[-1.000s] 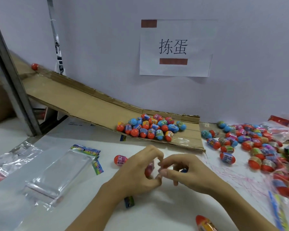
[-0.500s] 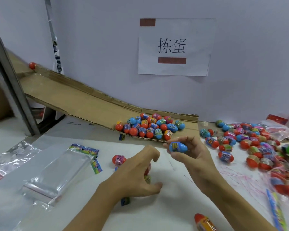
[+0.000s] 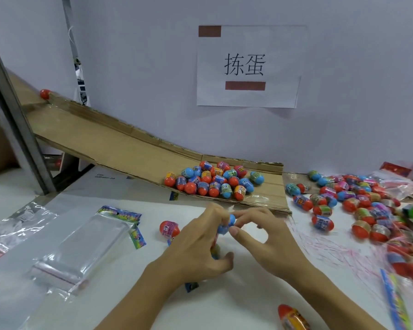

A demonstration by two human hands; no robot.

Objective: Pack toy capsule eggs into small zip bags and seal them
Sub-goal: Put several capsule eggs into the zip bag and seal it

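Our left hand (image 3: 198, 244) and right hand (image 3: 267, 236) meet above the table (image 3: 129, 294), both pinching a blue capsule egg (image 3: 227, 225).

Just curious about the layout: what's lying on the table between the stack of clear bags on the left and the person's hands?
In the head view, one red capsule egg lies on the table between the clear bag stack and the left hand.

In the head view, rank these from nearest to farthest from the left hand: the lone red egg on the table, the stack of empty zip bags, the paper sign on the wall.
From the left hand:
1. Lone red egg, just to its left on the table.
2. Stack of empty zip bags, farther left on the table.
3. Paper sign, up on the back wall.
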